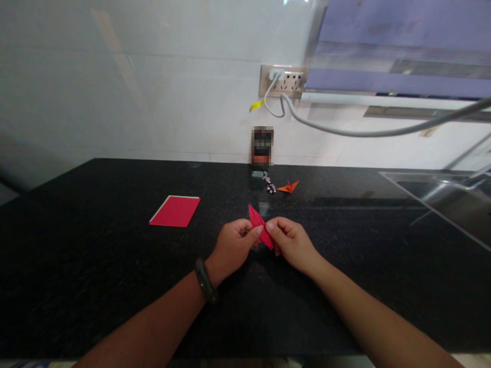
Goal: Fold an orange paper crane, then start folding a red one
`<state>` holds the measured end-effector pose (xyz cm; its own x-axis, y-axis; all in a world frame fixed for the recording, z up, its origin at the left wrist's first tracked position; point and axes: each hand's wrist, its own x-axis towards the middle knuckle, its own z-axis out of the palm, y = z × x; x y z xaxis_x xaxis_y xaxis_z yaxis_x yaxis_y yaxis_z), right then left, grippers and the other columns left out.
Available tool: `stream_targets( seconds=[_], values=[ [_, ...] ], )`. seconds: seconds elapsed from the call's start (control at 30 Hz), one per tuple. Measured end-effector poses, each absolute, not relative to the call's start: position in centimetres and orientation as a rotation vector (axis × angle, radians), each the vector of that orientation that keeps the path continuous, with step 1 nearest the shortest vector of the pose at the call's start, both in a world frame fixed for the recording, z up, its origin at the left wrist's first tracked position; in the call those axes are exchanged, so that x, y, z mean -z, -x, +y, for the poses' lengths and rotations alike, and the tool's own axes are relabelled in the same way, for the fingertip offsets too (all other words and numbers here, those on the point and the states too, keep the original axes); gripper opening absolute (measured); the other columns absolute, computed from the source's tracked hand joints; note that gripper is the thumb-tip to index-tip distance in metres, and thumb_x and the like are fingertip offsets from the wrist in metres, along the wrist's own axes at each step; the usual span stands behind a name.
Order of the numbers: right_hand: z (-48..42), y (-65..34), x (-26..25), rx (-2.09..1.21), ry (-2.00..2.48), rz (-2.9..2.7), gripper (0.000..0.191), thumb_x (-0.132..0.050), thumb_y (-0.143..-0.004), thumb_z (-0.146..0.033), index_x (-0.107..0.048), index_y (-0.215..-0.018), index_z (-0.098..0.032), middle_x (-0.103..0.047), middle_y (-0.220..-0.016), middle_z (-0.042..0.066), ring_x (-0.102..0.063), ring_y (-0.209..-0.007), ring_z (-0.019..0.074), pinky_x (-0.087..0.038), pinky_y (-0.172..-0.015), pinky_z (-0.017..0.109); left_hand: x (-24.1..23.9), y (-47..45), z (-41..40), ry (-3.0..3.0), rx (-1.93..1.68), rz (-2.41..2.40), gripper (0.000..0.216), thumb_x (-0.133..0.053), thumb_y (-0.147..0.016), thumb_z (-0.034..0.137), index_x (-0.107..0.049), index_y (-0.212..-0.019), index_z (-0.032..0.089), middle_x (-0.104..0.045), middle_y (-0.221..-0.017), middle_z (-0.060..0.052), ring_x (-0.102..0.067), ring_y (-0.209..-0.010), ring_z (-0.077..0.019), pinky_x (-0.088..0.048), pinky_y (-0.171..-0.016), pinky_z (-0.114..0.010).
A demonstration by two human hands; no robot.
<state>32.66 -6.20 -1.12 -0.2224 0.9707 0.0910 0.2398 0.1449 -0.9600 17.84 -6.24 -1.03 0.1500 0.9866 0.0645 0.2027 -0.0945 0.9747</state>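
Observation:
A narrow folded piece of red paper (258, 221) is pinched between my left hand (235, 245) and my right hand (289, 240), just above the black stone counter (95, 266). Its pointed tip sticks up and away from my fingers. Thumbs and forefingers of both hands meet on the fold. A dark band circles my left wrist. To the left of my hands a stack of red paper sheets (175, 211) lies flat on the counter.
A finished orange paper crane (288, 187) stands farther back, beside a small patterned object (269, 185). A blurred dark item (263, 146) leans on the wall under a socket strip (284, 81) with a white cable. A sink (441, 191) lies at right.

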Motion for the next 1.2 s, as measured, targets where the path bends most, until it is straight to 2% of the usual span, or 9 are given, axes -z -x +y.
stream_targets(
  seconds=[0.2,0.5,0.6,0.77,0.87,0.97,1.1,1.2],
  values=[
    [-6.3,-32.1,1.2,-1.337,1.148,-1.432,0.028,-0.054,-0.074,-0.043,-0.051,-0.067,-0.016,-0.045,-0.046,-0.006,-0.036,-0.035,0.0056,-0.03,-0.034,0.018,1.4,-17.9,-6.4,-1.551,-1.026,1.247,0.029,-0.054,-0.074,0.037,-0.048,-0.056,0.015,-0.051,-0.049,0.003,-0.046,-0.046,-0.0093,-0.034,-0.046,-0.021],
    [-6.4,-31.4,1.5,-1.418,0.988,-1.186,0.025,-0.06,-0.07,-0.036,-0.05,-0.059,-0.016,-0.046,-0.043,-0.006,-0.035,-0.037,0.0055,-0.026,-0.038,0.019,1.2,-18.0,-6.7,-1.52,-1.067,1.176,0.027,-0.054,-0.074,0.033,-0.05,-0.054,0.014,-0.053,-0.05,0.002,-0.046,-0.047,-0.0086,-0.035,-0.047,-0.021],
    [-6.5,-31.4,1.5,-1.306,1.054,-1.233,0.024,-0.058,-0.072,-0.035,-0.05,-0.059,-0.016,-0.047,-0.045,-0.005,-0.037,-0.039,0.0066,-0.028,-0.039,0.02,1.1,-18.1,-6.6,-1.464,-1.074,1.166,0.026,-0.055,-0.073,0.032,-0.054,-0.054,0.013,-0.055,-0.051,0.002,-0.048,-0.049,-0.0088,-0.038,-0.05,-0.021],
    [-6.5,-32.1,1.4,-0.592,1.21,-1.57,0.015,-0.056,-0.076,-0.029,-0.06,-0.066,-0.018,-0.056,-0.06,0.001,-0.049,-0.054,0.0116,-0.039,-0.052,0.025,0.9,-18.4,-6.4,-1.201,-1.088,1.213,0.024,-0.061,-0.069,0.035,-0.063,-0.071,0.011,-0.064,-0.063,-0.004,-0.057,-0.056,-0.0122,-0.044,-0.054,-0.024],
    [-6.5,-32.4,1.3,-0.359,1.122,-1.721,0.011,-0.055,-0.077,-0.025,-0.062,-0.07,-0.02,-0.058,-0.069,0.003,-0.053,-0.063,0.0142,-0.043,-0.059,0.027,0.7,-18.5,-6.6,-1.171,-1.079,1.088,0.026,-0.061,-0.07,0.034,-0.066,-0.081,0.011,-0.067,-0.076,-0.006,-0.061,-0.069,-0.0151,-0.047,-0.065,-0.027],
    [-6.6,-32.2,1.0,-0.332,1.03,-1.815,0.012,-0.053,-0.078,-0.021,-0.064,-0.074,-0.02,-0.057,-0.074,0.005,-0.055,-0.069,0.0151,-0.046,-0.062,0.028,0.6,-18.4,-6.7,-1.189,-1.071,0.931,0.024,-0.059,-0.072,0.035,-0.066,-0.079,0.012,-0.066,-0.076,-0.004,-0.06,-0.073,-0.015,-0.047,-0.07,-0.028],
    [-6.8,-31.9,0.9,-0.459,0.984,-1.846,0.016,-0.049,-0.079,-0.018,-0.064,-0.077,-0.02,-0.057,-0.076,0.005,-0.055,-0.072,0.0147,-0.045,-0.065,0.028,1.1,-18.2,-6.4,-1.145,-1.092,0.95,0.021,-0.061,-0.07,0.033,-0.063,-0.071,0.012,-0.063,-0.069,-0.002,-0.057,-0.066,-0.0123,-0.047,-0.067,-0.026],
    [-6.6,-32.1,1.2,-0.682,1.087,-1.651,0.01,-0.054,-0.076,-0.022,-0.062,-0.08,-0.018,-0.056,-0.072,0.003,-0.054,-0.065,0.0132,-0.045,-0.058,0.026,1.2,-18.0,-6.0,-1.129,-1.061,0.962,0.019,-0.061,-0.07,0.031,-0.063,-0.071,0.012,-0.061,-0.066,-0.001,-0.056,-0.061,-0.0102,-0.046,-0.063,-0.024]
  ],
)
